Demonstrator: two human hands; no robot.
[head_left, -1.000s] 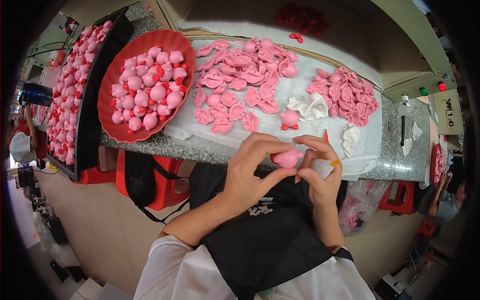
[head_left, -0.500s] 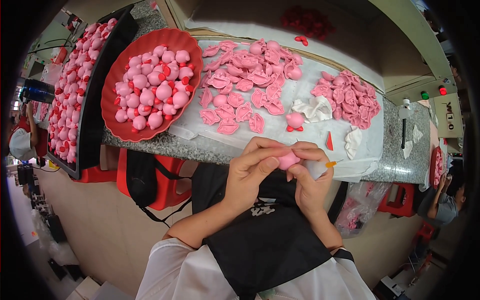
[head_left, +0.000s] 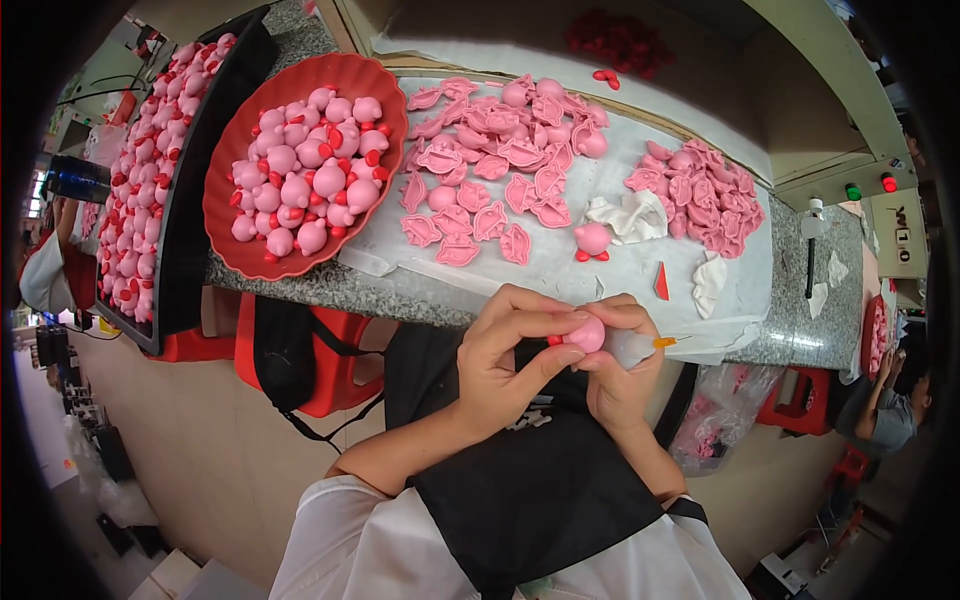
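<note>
Just off the table's front edge, my left hand pinches a round pink toy figure. A bit of red on the figure shows between the left fingertips. Opposite it, my right hand has its fingertips on the figure too. A translucent squeeze bottle with an orange needle tip is tucked in the right hand, the needle pointing right. Beyond my hands, a finished-looking pink figure with red feet stands on the white sheet, beside a crumpled white tissue.
A red scalloped bowl of pink-and-red figures stands left, with a black tray of more beyond it. Loose pink shell pieces cover the middle; another pink pile lies right. Near it are a red sliver and tissue.
The pink figure has turned and shifted slightly right and down, so that a red part now shows by the left fingertips. The bottle's needle has tilted and moved a little downward.
</note>
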